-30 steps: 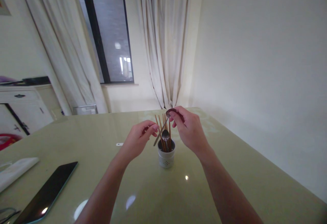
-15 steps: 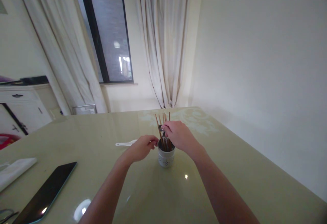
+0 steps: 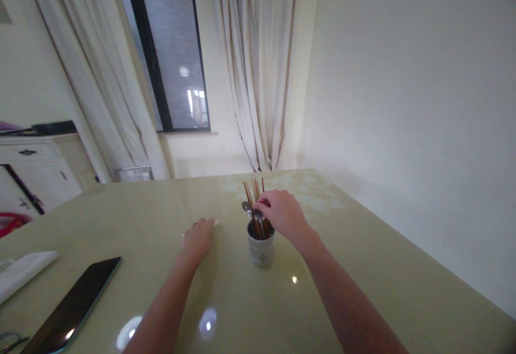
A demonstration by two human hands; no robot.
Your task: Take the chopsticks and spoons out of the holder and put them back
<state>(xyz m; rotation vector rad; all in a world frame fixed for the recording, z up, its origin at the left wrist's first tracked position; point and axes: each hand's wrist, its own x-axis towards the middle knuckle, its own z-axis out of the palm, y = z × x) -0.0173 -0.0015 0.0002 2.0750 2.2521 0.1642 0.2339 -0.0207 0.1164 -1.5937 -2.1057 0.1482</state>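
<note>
A light patterned cup [image 3: 261, 252] stands upright on the table, holding several brown chopsticks [image 3: 247, 192] and metal spoons. One metal spoon [image 3: 246, 206] leans out over the cup's left side. My right hand [image 3: 284, 211] is above the cup, its thumb and fingers pinched at another metal spoon [image 3: 258, 213] whose bowl shows just under the fingertips. To the left of the cup, my left hand [image 3: 198, 240] lies over a white spoon [image 3: 216, 222], fingers slightly apart. The hand hides most of that spoon; only its ends show.
A black tablet-like device [image 3: 74, 300] lies at the left front of the glossy table [image 3: 250, 311], with a white object [image 3: 26, 270] beyond it and a dark cable [image 3: 12, 339] nearby. The wall [image 3: 415, 128] borders the table's right side. Curtains [image 3: 262, 74] hang behind.
My left hand has moved left from the cup's rim onto the white spoon. My right hand has stayed above the cup, while one metal spoon there now leans farther left.
</note>
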